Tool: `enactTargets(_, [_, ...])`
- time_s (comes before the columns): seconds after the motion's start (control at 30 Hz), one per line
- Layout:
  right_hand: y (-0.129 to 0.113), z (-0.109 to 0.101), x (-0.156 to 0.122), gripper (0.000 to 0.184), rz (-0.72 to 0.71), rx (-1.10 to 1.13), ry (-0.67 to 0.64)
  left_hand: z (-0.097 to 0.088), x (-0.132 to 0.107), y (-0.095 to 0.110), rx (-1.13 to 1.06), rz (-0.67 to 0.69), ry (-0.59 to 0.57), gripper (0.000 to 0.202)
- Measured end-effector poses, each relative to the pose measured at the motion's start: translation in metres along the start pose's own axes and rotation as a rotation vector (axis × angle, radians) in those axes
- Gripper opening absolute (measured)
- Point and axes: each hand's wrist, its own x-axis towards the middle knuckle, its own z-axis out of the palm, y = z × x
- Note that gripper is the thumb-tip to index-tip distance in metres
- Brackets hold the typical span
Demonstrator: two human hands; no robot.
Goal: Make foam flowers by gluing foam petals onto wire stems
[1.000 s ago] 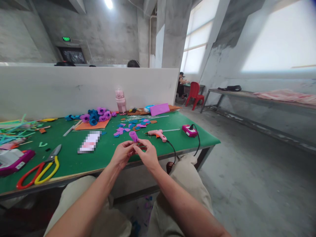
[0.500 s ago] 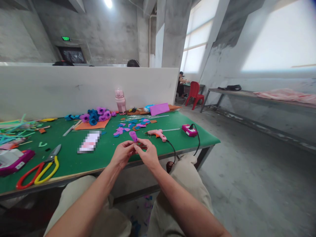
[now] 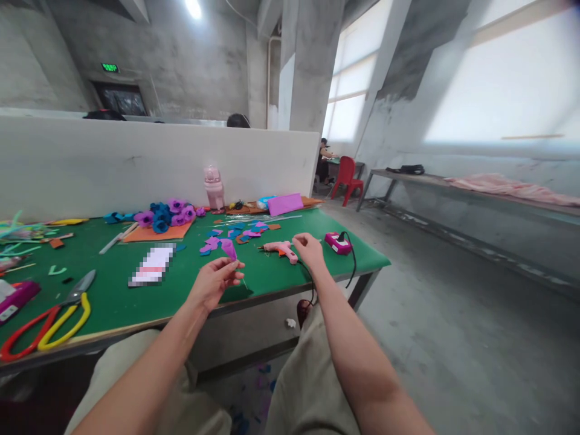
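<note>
My left hand (image 3: 220, 277) is closed around the base of a small rolled purple crepe-paper flower (image 3: 229, 249) above the table's front edge. A thin stem shows below its fingers. My right hand (image 3: 310, 251) is just behind a pink glue gun (image 3: 281, 249), fingers curled together; whether anything is between them is hidden. The glue gun lies on the green table with its nozzle to the left. Purple, blue and brown paper pieces (image 3: 238, 232) are scattered beyond the flower.
Red-and-yellow-handled scissors (image 3: 67, 311) lie at the left front. Finished paper flowers (image 3: 168, 214) rest on orange paper near a pink bottle (image 3: 214, 190). A purple power box (image 3: 338, 243) with a black cord sits at right. A white partition (image 3: 90, 163) stands behind.
My hands have come apart. The right has let go of the flower and moved right to the glue gun; the left keeps the flower. The view has turned slightly right.
</note>
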Motion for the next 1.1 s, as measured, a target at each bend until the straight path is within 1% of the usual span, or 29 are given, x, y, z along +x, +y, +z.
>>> enactTargets(0.07, [0.015,-0.003,0.01,0.028,0.022,-0.068,-0.089,-0.001,0.0,0.002,0.01,0.001,-0.002,0.023])
enactTargets(0.17, [0.029,0.006,0.013,0.03,0.047,-0.144,-0.193,-0.002,0.001,0.002,0.016,0.001,-0.009,0.023])
enactTargets(0.3, [0.032,0.022,0.012,0.023,0.069,-0.184,-0.192,-0.001,0.0,-0.001,0.012,-0.002,-0.023,0.025])
enactTargets(0.4, [0.029,0.027,0.013,0.016,0.078,-0.138,-0.163,0.0,0.0,-0.001,0.013,-0.005,-0.024,0.026])
enactTargets(0.5, [0.023,0.031,0.013,0.013,0.095,-0.029,-0.117,-0.001,0.001,-0.001,0.023,0.005,-0.021,0.026])
enactTargets(0.6, [0.013,0.035,0.007,0.021,0.116,0.146,-0.074,-0.004,0.003,-0.001,0.023,0.017,-0.01,0.026])
enactTargets(0.67, [0.004,0.037,0.0,0.025,0.126,0.29,-0.102,-0.006,0.005,-0.001,0.02,0.023,-0.002,0.026])
enactTargets(0.73, [-0.006,0.038,-0.008,0.026,0.125,0.418,-0.18,-0.008,0.006,-0.001,0.022,0.033,0.011,0.026])
enactTargets(0.8, [-0.016,0.037,-0.015,0.03,0.119,0.555,-0.286,-0.009,0.007,-0.002,0.028,0.058,0.029,0.027])
enactTargets(0.9, [-0.031,0.036,-0.025,0.039,0.162,0.912,-0.468,-0.011,0.01,-0.003,0.044,0.118,0.072,0.027])
enactTargets(0.97, [-0.041,0.036,-0.031,0.038,0.181,1.062,-0.531,-0.012,0.012,-0.003,0.056,0.154,0.111,0.029])
enactTargets(1.03, [-0.049,0.038,-0.037,0.037,0.126,1.045,-0.511,-0.014,0.014,-0.003,0.064,0.192,0.155,0.031])
enactTargets(1.1, [-0.054,0.041,-0.043,0.038,0.031,0.958,-0.442,-0.015,0.015,-0.003,0.065,0.231,0.203,0.032])
